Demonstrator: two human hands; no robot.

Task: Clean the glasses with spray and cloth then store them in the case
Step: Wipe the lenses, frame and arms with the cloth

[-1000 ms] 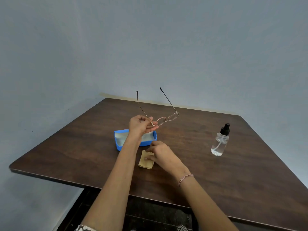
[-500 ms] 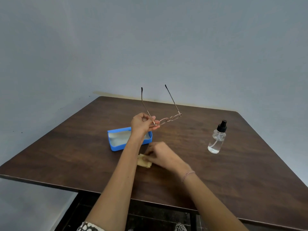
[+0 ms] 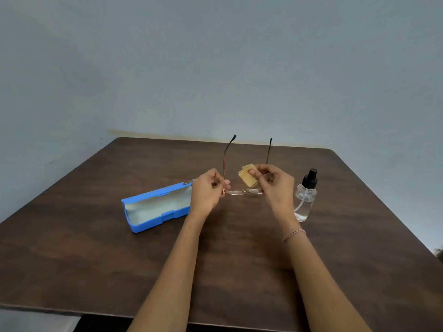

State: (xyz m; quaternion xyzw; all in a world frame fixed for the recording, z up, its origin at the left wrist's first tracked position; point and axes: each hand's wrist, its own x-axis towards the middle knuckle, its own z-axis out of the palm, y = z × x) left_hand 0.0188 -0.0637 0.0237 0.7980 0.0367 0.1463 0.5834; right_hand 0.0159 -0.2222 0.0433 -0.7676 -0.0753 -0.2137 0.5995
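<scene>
Head view: glasses (image 3: 243, 192) are held up off the bench (image 3: 96, 259) btwn both hands, lens front running left-right across the body. The temples are unfolded and point away from the person, tilted up toward the wall.

The left hand (image 3: 207, 190) has fingers curled and pinches the frame at its left hinge end. The right hand (image 3: 275, 185) pinches the folded yellow cloth (image 3: 248, 177) btwn thumb and fingers. It sits at the frame's right end – can't tell if it also grips the frame there.

Key relation: the cloth hangs just above the right-side lens, near but apparently not touching. The right hand is the nearer one for wiping, w/ the left as anchor. The wipe prob. calls for a short drop of the cloth onto that lens, then travel along the front's long axis toward the left hand.

The case (image 3: 155, 207) lies open on the bench just beside the left hand, on its outer side. The spray bottle (image 3: 305, 197) stands upright just right of the right hand – an elbow or wrist swing could knock it.
</scene>
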